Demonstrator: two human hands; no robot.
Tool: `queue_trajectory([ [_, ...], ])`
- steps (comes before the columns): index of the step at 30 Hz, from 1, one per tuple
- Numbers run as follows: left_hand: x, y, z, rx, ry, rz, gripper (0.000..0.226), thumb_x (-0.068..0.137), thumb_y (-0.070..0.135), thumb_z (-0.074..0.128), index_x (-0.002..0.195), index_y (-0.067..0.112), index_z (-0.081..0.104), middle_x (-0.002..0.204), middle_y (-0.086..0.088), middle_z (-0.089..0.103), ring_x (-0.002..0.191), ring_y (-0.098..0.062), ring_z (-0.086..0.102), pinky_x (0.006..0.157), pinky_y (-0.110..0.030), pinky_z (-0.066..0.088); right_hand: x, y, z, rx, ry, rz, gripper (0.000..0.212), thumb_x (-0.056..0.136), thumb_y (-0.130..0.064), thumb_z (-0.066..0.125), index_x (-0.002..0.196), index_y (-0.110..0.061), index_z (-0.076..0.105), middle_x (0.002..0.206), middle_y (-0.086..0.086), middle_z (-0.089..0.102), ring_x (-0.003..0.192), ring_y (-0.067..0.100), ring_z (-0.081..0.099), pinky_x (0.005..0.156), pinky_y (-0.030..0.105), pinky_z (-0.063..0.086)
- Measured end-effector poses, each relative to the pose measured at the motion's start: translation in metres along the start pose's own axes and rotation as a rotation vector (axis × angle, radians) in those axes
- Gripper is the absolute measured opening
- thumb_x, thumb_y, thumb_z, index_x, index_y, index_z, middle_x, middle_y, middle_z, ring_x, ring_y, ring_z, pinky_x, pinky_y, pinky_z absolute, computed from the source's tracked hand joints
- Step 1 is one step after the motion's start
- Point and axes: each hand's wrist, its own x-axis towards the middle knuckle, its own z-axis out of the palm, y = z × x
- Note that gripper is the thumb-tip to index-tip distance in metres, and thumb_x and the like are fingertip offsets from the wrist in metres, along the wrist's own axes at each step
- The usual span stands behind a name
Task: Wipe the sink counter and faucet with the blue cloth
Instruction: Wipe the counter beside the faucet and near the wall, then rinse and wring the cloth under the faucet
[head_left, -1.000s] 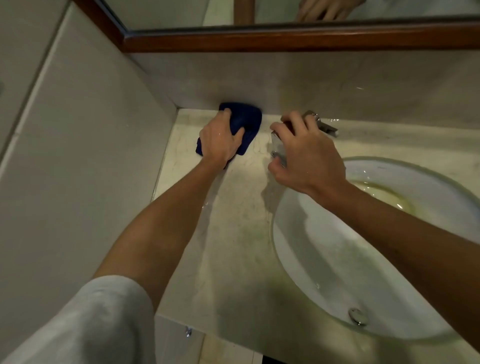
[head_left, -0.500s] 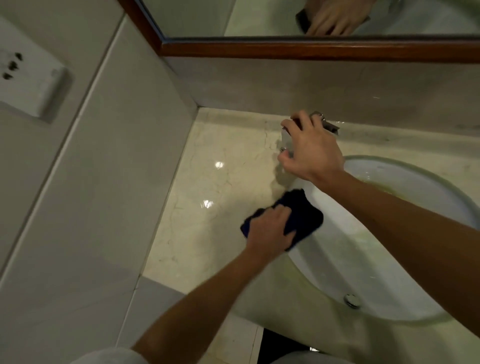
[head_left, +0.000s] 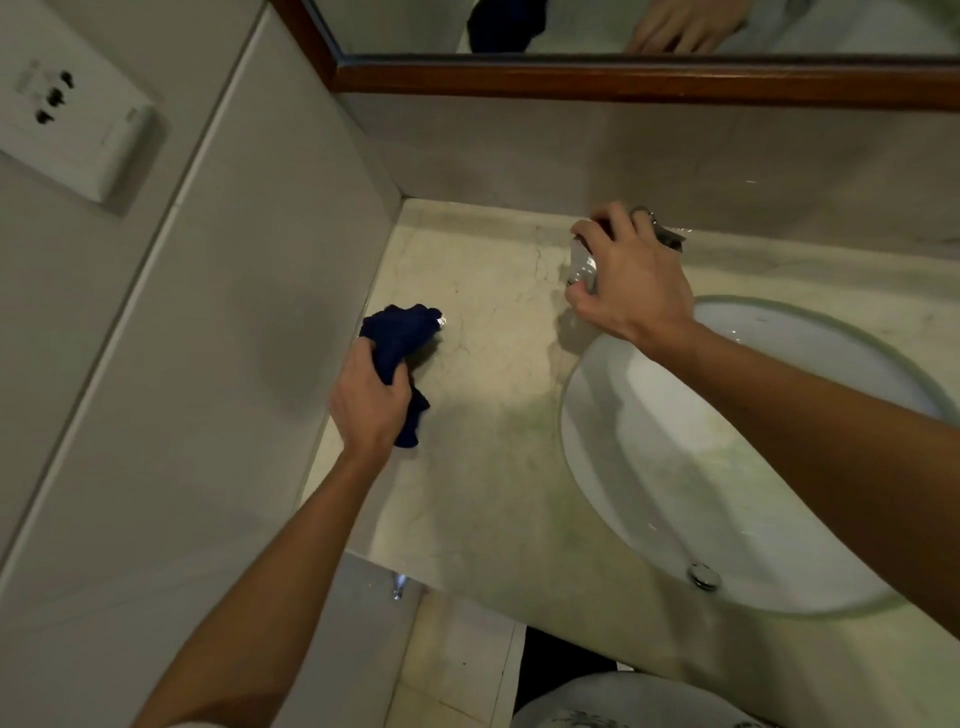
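Note:
My left hand (head_left: 370, 402) grips the bunched dark blue cloth (head_left: 401, 338) at the left side of the pale marble counter (head_left: 493, 426), close to the side wall. The cloth's loose end hangs over the counter; whether it touches the surface I cannot tell. My right hand (head_left: 631, 283) is closed over the chrome faucet (head_left: 582, 262) at the back of the counter, hiding most of it; its lever (head_left: 667, 234) sticks out behind my fingers. The white oval basin (head_left: 649, 467) lies to the right, under my right forearm.
A wood-framed mirror (head_left: 623, 78) runs above the backsplash. The tiled side wall on the left carries a white power socket (head_left: 67, 124). A chrome drain (head_left: 704, 576) sits in the basin. The counter's front edge drops to a tiled floor (head_left: 457, 660).
My left hand swept the cloth from the back corner to the basin's rim, then left toward the side wall, where it now holds it bunched. My right hand stayed on the faucet.

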Motion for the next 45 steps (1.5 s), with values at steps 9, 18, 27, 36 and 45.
queue_trajectory([
  [9,-0.119,0.07,0.083,-0.123,-0.274,0.061,0.019,0.085,0.025,0.069,0.095,0.012,0.061,0.083,-0.005,0.068,0.071,-0.022,0.065,0.062,-0.032,0.052,0.002,-0.003,-0.001,-0.014,0.015,0.004,0.058,0.088,-0.037,0.06,0.141,-0.015,0.05,0.136,0.009,0.046,0.121,0.03,0.048,0.075,0.036,0.05],
  [18,-0.192,0.181,0.118,-0.681,-0.995,-0.157,0.031,0.093,0.047,0.063,0.097,0.017,0.059,0.094,0.006,0.061,0.083,-0.007,0.06,0.081,-0.025,0.051,-0.013,0.015,-0.018,0.422,0.24,0.095,0.043,0.097,-0.024,0.055,0.139,-0.015,0.059,0.138,0.003,0.062,0.125,0.017,0.053,0.109,0.037,0.041],
  [27,-0.132,0.186,0.124,-1.127,-0.889,-0.871,0.019,0.091,0.029,0.074,0.109,0.023,0.069,0.102,-0.002,0.078,0.099,-0.02,0.074,0.09,-0.037,0.06,-0.033,0.086,-0.025,0.731,0.192,0.393,0.036,0.097,-0.025,0.063,0.133,-0.025,0.067,0.125,-0.012,0.068,0.109,0.004,0.064,0.093,0.026,0.053],
  [36,-0.102,0.186,0.148,-1.042,-0.658,-0.883,0.049,0.073,0.048,0.085,0.114,0.025,0.072,0.101,0.001,0.079,0.098,-0.021,0.074,0.082,-0.039,0.061,-0.008,0.097,0.011,0.708,0.242,0.22,0.021,0.091,-0.019,0.072,0.111,-0.021,0.077,0.095,-0.015,0.074,0.081,-0.001,0.068,0.071,0.011,0.052],
  [45,-0.108,0.194,0.17,-0.891,-0.519,-0.607,0.01,0.089,0.033,0.075,0.084,0.024,0.073,0.08,0.003,0.077,0.08,-0.014,0.074,0.08,-0.038,0.057,0.004,0.123,0.028,0.874,0.361,0.246,0.022,0.086,-0.023,0.079,0.107,-0.017,0.075,0.088,-0.005,0.073,0.077,0.0,0.066,0.073,0.017,0.055],
])
